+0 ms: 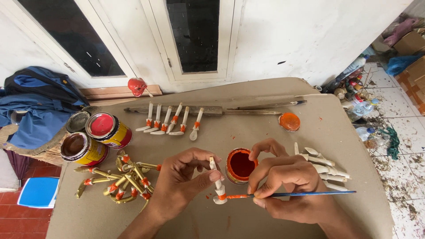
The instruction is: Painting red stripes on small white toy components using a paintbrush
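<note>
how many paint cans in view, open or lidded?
3. An open can of orange paint stands between the hands; a lidded can and an open can stand at the left of the board. A lid-like disc behind them may hide another.

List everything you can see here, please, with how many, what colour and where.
Small carved piece: one, white with orange band, in left hand.
Brush: one, blue handle, in right hand.
Open paint tin: one, orange-red, between the hands.
Lid: one, orange, far right.
White pieces on stick: six, orange-banded, leaning.
Plain white pieces: several, behind right hand.
Gold pieces: a pile, left.
Closed tins: two, yellow, far left.
Left hand: one, pinching the piece.
Right hand: one, gripping the brush.
</note>
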